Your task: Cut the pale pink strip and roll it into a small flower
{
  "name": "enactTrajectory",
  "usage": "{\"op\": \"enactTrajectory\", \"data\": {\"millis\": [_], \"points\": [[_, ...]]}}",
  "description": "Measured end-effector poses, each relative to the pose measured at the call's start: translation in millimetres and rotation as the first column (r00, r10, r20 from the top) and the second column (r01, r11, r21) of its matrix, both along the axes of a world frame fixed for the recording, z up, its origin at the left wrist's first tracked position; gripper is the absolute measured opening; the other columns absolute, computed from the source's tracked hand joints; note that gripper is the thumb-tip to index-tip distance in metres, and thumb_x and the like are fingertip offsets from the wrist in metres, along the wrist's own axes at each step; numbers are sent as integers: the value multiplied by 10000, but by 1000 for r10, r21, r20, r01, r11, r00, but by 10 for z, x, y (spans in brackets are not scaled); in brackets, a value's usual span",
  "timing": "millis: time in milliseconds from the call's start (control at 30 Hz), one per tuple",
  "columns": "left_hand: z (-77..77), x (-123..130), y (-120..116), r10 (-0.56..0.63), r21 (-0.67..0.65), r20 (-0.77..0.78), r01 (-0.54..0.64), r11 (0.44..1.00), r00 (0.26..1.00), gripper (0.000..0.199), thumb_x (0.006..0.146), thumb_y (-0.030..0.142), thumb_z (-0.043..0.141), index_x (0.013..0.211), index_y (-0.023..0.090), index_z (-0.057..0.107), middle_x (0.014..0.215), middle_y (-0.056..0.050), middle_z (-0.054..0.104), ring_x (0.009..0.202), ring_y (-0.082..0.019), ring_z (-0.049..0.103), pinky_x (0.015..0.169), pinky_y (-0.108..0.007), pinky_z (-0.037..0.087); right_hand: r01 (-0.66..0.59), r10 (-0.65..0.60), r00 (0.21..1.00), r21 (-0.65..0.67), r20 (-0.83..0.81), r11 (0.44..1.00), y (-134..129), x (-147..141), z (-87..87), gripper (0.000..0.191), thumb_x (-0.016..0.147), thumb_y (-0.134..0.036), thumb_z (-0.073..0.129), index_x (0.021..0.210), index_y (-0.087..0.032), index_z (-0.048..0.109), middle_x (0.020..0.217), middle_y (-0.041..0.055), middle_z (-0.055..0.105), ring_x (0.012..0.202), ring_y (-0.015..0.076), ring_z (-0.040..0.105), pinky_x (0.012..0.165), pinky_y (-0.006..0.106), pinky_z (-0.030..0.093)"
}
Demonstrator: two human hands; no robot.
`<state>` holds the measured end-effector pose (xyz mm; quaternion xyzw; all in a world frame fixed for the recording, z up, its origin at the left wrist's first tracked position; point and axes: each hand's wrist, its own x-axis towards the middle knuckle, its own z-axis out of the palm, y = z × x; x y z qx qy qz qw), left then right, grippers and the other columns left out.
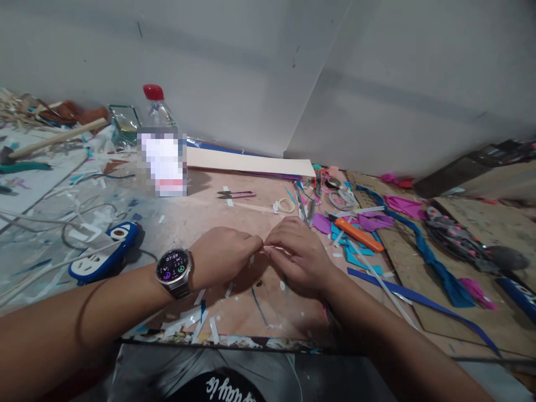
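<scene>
My left hand (226,254), with a round black smartwatch (173,269) on its wrist, is closed in a pinch above the worktable (238,324). Its fingertips meet those of my right hand (295,254), whose fingers are also pressed together. Whatever lies between the fingertips is too small to make out. Beyond the hands lie small thread snips (237,195) and a cream tape roll (286,206). Right of my right hand is an orange utility knife (359,234) on turquoise scraps (354,257).
A blue-and-white power strip (104,252) with cables sits left. Behind it stand a blurred phone (165,162) and a red-capped bottle (161,114). Cardboard (439,324), a blue fabric strip (431,257) and pink scraps (404,206) lie right. A wall rises behind.
</scene>
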<state>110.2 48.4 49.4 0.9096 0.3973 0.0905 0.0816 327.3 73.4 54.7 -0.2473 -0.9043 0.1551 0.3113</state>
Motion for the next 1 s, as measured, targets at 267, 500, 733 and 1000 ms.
{"op": "enactTrajectory", "data": {"millis": [267, 500, 733, 1000], "points": [[42, 14, -4, 64, -110, 99, -53, 992, 993, 322, 1057, 339, 403, 937, 190, 661, 806, -51, 737, 716, -207, 685, 605, -293, 387, 48, -51, 999, -168, -12, 985, -18, 11, -61, 93, 964, -224, 583, 885, -213, 631, 818, 34, 660, 793, 195, 589, 791, 365, 433], [100, 17, 32, 138, -222, 58, -122, 967, 989, 327, 1042, 335, 427, 927, 179, 690, 852, -77, 759, 750, -223, 690, 624, -294, 378, 50, -50, 999, -115, 9, 992, 5, 0, -69, 56, 944, -229, 630, 907, -212, 668, 823, 41, 690, 797, 200, 612, 785, 357, 436], [52, 4, 10, 107, -262, 208, -50, 964, 972, 385, 1053, 397, 415, 905, 185, 700, 810, -55, 746, 715, -191, 666, 631, -283, 362, 69, -67, 998, -161, 17, 984, -6, -5, -80, 81, 907, -174, 562, 847, -211, 600, 794, 29, 636, 776, 197, 569, 769, 350, 415], [40, -9, 33, 102, -284, 244, -30, 958, 964, 404, 1053, 421, 428, 880, 188, 710, 758, -33, 729, 666, -163, 625, 620, -275, 330, 50, -43, 998, -155, 47, 987, 8, 5, -77, 48, 932, -204, 614, 903, -208, 652, 842, 33, 676, 820, 198, 596, 808, 351, 419]]}}
